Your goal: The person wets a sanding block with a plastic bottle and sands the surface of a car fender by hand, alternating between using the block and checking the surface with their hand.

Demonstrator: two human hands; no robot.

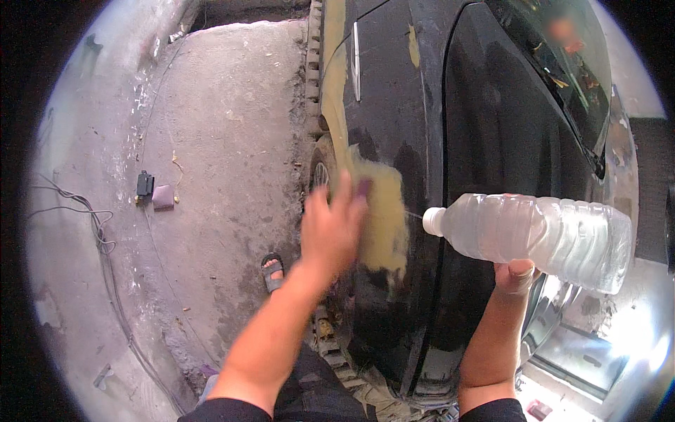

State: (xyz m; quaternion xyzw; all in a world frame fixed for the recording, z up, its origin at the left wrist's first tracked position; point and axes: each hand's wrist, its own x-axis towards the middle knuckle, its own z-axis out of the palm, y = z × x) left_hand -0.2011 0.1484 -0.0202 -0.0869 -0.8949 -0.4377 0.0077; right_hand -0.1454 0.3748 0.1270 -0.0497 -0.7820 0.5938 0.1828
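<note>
My left hand (332, 227), blurred, is at the edge of a yellowish patch of body filler (387, 211) on the black front fender (385, 113) of a car. A small dark purple piece (364, 187), perhaps sandpaper, shows at its fingers; the rest of it is hidden by the hand. My right hand (516, 274) grips a clear ribbed plastic bottle (538, 237) from below, over the car's bonnet (501, 132). The bottle lies on its side, its white cap (433, 221) towards the patch. A thin jet of liquid runs from the cap to the fender.
The car's wheel (320, 171) sits beneath the fender, left of the patch. On the concrete floor (237, 105) are a small black box (145, 184) and a purple pad (163, 197). Loose cables (108, 274) run along the left wall. My sandalled foot (273, 271) stands by the car.
</note>
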